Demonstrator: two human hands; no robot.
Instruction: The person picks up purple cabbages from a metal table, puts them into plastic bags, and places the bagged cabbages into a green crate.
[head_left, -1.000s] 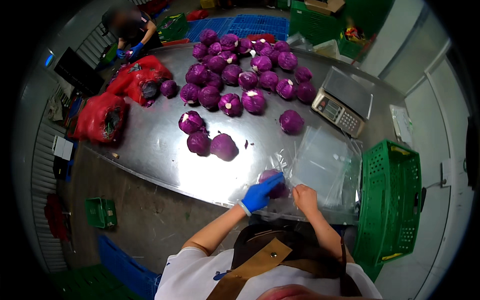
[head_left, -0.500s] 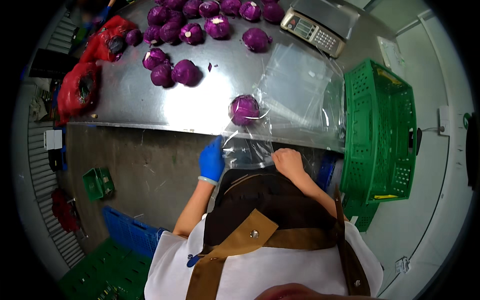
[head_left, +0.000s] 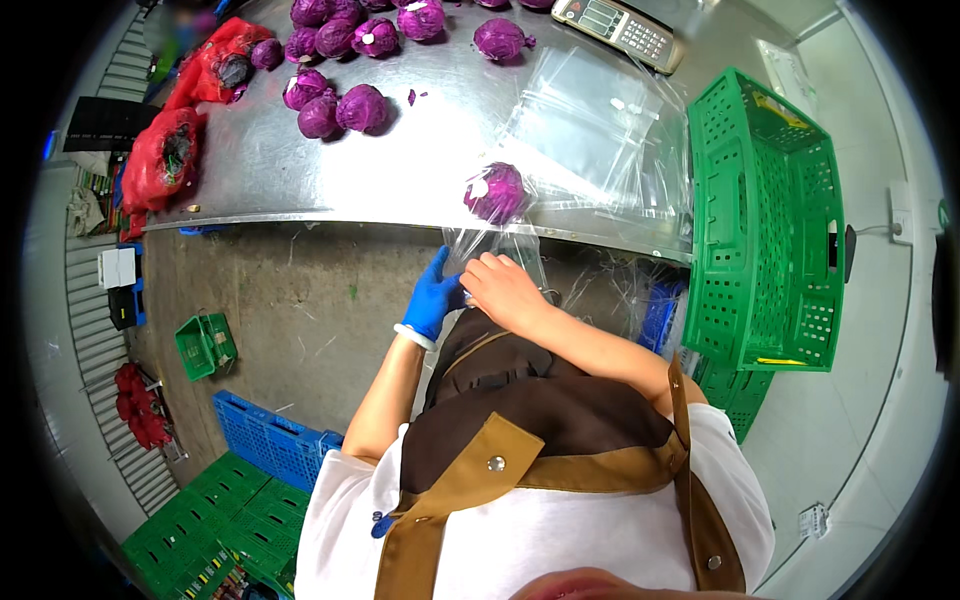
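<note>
A purple cabbage (head_left: 502, 195) rests near the front edge of the metal table, inside a clear plastic bag (head_left: 492, 240). The bag's loose end hangs over the edge towards me. My left hand (head_left: 430, 300), in a blue glove, grips the bag's left side, with a finger pointing up along it. Bare, my right hand (head_left: 505, 290) has its fingers bent over the gathered end of the bag, close against the left hand. Its fingertips are partly hidden at that meeting point. Right of the cabbage lies a stack of flat clear bags (head_left: 585, 120).
More purple cabbages (head_left: 362, 108) sit at the back left of the metal table (head_left: 270, 185), beside red net sacks (head_left: 160, 160). A scale (head_left: 620, 30) stands at the back right. Green crates (head_left: 765, 230) stand along the right side; a blue pallet (head_left: 265, 440) is low on the left.
My right hand has moved left across the bag's end to meet my left hand. The bag's opening has been drawn together. The whole view has shifted slightly, with the table now higher in it.
</note>
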